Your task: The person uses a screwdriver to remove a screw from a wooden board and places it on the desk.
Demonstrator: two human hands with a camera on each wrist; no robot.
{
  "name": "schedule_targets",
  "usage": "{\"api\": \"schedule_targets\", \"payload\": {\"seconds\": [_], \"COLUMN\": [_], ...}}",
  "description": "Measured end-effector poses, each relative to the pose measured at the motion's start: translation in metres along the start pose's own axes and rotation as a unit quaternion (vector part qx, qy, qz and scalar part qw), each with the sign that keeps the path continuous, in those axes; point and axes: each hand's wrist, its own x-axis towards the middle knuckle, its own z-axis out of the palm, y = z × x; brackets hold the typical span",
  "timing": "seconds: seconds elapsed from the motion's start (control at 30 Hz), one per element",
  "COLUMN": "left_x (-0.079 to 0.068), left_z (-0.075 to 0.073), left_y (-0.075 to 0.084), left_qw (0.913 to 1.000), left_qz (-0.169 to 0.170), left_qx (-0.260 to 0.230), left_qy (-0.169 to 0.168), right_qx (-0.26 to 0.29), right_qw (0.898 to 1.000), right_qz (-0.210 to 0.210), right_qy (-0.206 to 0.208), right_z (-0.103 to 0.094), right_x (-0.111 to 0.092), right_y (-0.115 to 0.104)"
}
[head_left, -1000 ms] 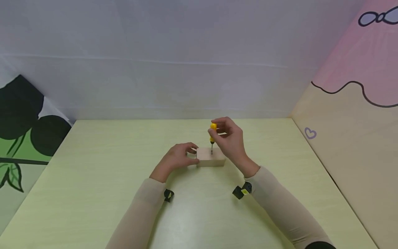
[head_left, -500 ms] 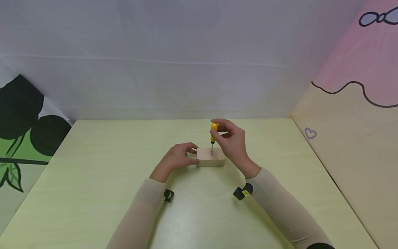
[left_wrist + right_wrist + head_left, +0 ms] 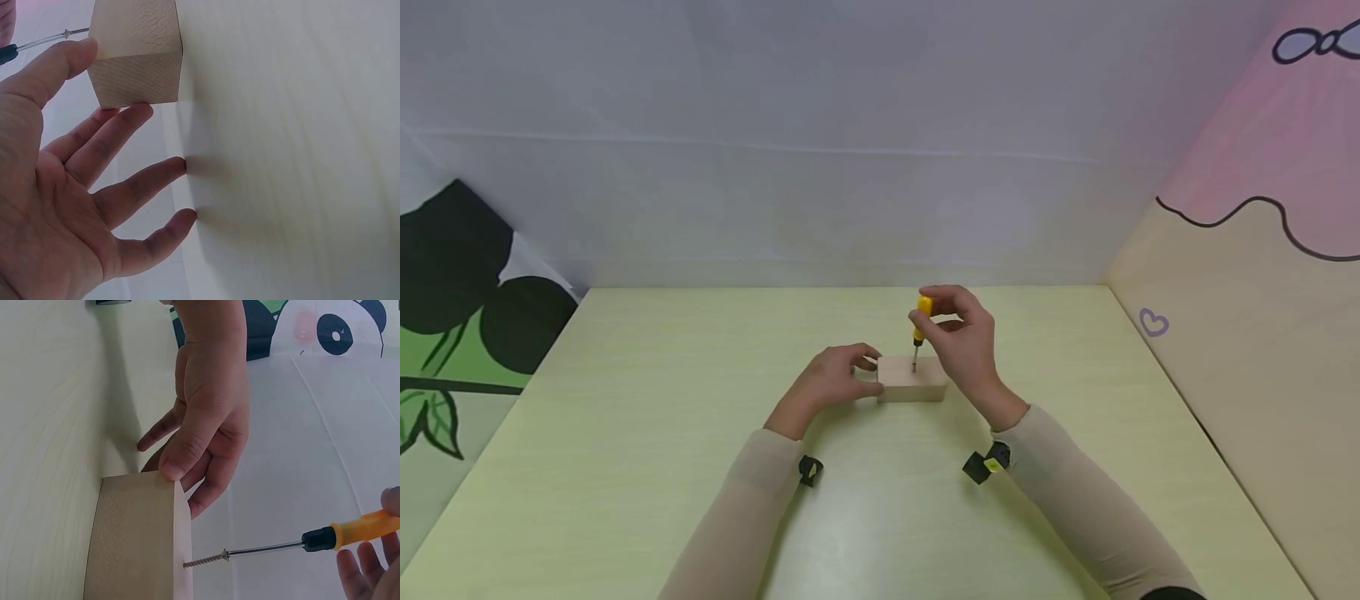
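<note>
A pale wooden block [image 3: 912, 390] lies on the table, held at its left end by my left hand [image 3: 829, 379]. In the left wrist view the thumb [image 3: 69, 57] and foremost fingers pinch the block's sides, while two other fingers reach down to the tabletop. My right hand [image 3: 966, 343] pinches the yellow handle of a screwdriver [image 3: 922, 318] between thumb and fingers. As the right wrist view shows, the screwdriver's tip sits at the head of a threaded screw [image 3: 205, 560]. That screw stands in the block's top face, most of its thread still exposed.
The light wood-grain table [image 3: 662, 433] spreads around the block. A white cloth [image 3: 850, 208] rises behind it. Printed panels flank both sides, with a pink and beige one [image 3: 1247, 317] on the right. Both wrists wear small black cameras [image 3: 987, 461].
My right hand has shifted slightly right and down, and the screwdriver's handle leans a little more to the right. The left hand keeps its hold on the block. The head view has shifted slightly.
</note>
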Motion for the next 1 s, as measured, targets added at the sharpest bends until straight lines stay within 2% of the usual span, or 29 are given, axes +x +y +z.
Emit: {"api": "schedule_targets", "payload": {"seconds": [0.27,0.6,1.0], "left_x": [-0.0007,0.0006,0.0005], "left_z": [0.0006,0.0022,0.0010], "left_y": [0.0001,-0.0019,-0.0001], "left_qw": [1.0000,1.0000,0.9999], "left_qz": [-0.006,-0.008,-0.010], "left_qx": [0.001,0.003,0.008], "left_qy": [-0.002,0.000,-0.002], "right_qx": [-0.011,-0.001,-0.009], "right_qw": [1.000,0.999,1.000], "right_qz": [0.000,-0.021,-0.025], "right_qy": [-0.002,-0.032,-0.006], "right_z": [-0.0011,-0.0017,0.0007], "right_x": [-0.0027,-0.0024,-0.0012], "right_y": [-0.0012,0.0020,0.0056]}}
